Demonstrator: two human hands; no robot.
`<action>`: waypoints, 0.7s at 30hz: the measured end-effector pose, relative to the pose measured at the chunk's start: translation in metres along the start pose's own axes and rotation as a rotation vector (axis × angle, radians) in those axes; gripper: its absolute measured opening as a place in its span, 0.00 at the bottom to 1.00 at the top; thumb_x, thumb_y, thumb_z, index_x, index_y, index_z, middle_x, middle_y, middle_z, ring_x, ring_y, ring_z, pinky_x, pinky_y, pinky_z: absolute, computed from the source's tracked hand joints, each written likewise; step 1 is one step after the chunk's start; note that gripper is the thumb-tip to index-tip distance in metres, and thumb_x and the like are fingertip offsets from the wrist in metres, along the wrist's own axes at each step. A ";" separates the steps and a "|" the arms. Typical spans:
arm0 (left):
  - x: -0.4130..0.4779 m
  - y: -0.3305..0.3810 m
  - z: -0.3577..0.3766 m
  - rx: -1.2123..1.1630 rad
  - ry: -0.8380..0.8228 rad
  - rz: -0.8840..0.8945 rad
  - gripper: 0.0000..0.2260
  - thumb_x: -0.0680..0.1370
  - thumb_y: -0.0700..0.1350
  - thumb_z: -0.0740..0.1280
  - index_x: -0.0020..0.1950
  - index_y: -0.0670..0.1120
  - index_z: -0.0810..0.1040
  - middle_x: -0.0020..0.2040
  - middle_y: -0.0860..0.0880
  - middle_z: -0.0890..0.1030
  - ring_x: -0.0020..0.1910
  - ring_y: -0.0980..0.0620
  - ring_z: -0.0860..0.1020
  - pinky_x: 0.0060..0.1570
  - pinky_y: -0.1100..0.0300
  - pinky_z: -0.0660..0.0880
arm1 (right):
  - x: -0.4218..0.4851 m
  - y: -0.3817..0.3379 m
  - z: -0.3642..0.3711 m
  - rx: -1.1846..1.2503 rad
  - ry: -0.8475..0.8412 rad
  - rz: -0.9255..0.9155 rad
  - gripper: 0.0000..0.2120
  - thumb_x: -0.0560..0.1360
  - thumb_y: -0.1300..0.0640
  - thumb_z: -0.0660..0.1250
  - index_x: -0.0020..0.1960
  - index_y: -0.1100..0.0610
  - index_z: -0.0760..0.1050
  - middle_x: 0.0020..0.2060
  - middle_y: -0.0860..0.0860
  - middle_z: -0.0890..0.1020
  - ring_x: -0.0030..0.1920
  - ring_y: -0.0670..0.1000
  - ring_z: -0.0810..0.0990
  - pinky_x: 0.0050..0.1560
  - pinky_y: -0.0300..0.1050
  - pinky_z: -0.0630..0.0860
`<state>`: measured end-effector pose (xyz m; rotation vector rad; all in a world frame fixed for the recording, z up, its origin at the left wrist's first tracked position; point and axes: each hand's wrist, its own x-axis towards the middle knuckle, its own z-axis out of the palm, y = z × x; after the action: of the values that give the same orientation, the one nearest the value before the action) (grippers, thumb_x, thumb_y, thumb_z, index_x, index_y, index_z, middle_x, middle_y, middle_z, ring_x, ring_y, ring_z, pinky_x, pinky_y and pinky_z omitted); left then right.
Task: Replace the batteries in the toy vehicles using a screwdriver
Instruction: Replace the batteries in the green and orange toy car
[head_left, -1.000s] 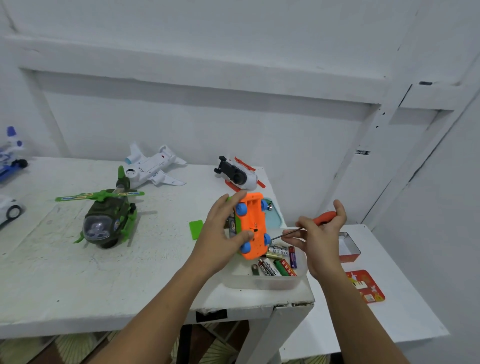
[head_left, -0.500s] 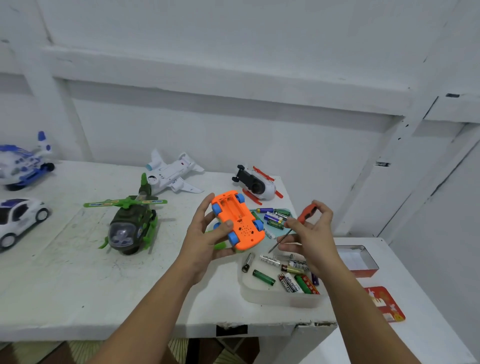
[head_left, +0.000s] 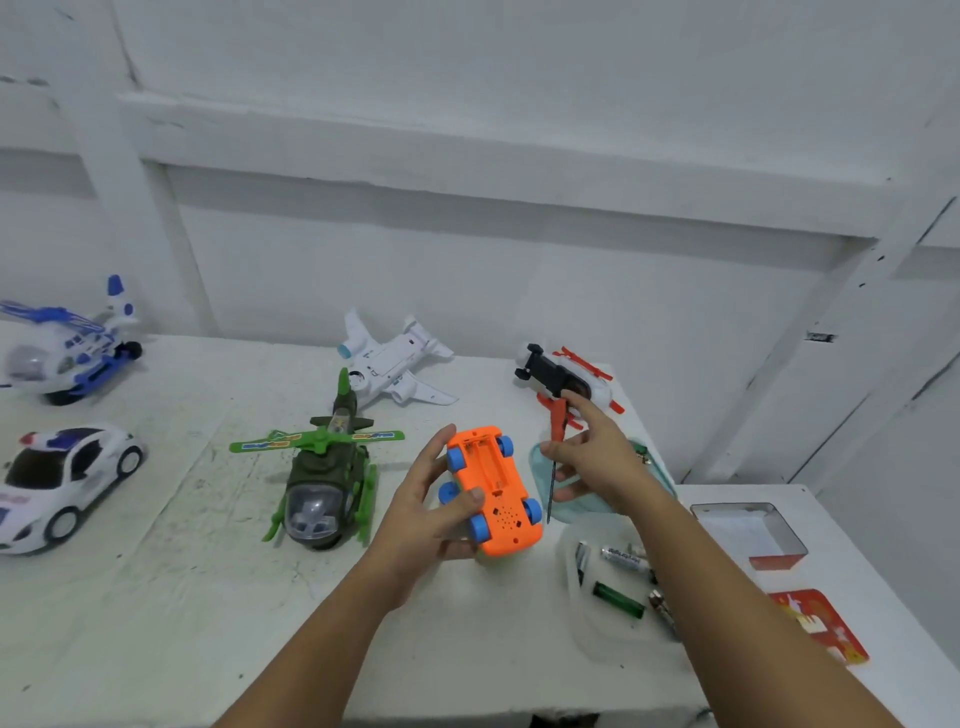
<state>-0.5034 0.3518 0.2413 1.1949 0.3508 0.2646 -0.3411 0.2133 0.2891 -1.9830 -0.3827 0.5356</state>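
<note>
My left hand (head_left: 426, 512) grips an orange toy car (head_left: 491, 491) with blue wheels, turned underside up above the white table (head_left: 156, 597); its battery bay looks open. Just right of the car, my right hand (head_left: 597, 457) holds a red-handled screwdriver (head_left: 555, 457) upright, tip pointing down beside the car. Loose batteries (head_left: 618, 597) lie in a clear plastic container (head_left: 571, 613) below my right forearm, which hides part of it.
A green toy helicopter (head_left: 324, 478) stands left of the car. Behind are a white toy plane (head_left: 395, 364) and an overturned white toy with red skids (head_left: 566, 379). A police car (head_left: 57, 478) and blue-white helicopter (head_left: 67, 348) sit far left. A tin box (head_left: 748, 535) and red card (head_left: 821, 623) lie right.
The view has panned left and down. My right hand turned the screwdriver from slanted to upright, tip down. The car tilted flatter in my left hand.
</note>
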 end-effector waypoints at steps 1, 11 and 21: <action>0.002 0.000 -0.003 0.000 -0.017 -0.010 0.29 0.76 0.39 0.71 0.67 0.69 0.69 0.67 0.59 0.73 0.60 0.45 0.80 0.49 0.40 0.81 | 0.005 0.000 0.006 -0.064 0.007 0.001 0.37 0.74 0.65 0.70 0.75 0.43 0.59 0.43 0.58 0.78 0.38 0.55 0.82 0.32 0.50 0.82; 0.015 -0.002 -0.018 -0.001 -0.096 -0.037 0.31 0.75 0.38 0.71 0.71 0.64 0.66 0.67 0.58 0.73 0.57 0.46 0.82 0.46 0.45 0.82 | 0.025 0.004 0.046 -0.535 0.028 -0.004 0.15 0.72 0.58 0.72 0.57 0.51 0.74 0.47 0.51 0.79 0.41 0.50 0.77 0.35 0.41 0.72; 0.021 -0.002 -0.010 -0.003 -0.002 0.026 0.31 0.76 0.36 0.70 0.70 0.65 0.67 0.66 0.60 0.74 0.56 0.49 0.82 0.43 0.48 0.82 | 0.032 0.012 0.047 -0.685 -0.080 -0.152 0.12 0.74 0.60 0.68 0.55 0.53 0.71 0.37 0.46 0.74 0.40 0.47 0.74 0.33 0.37 0.65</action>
<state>-0.4881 0.3677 0.2334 1.1973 0.3330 0.2862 -0.3376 0.2591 0.2531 -2.5580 -0.8463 0.4171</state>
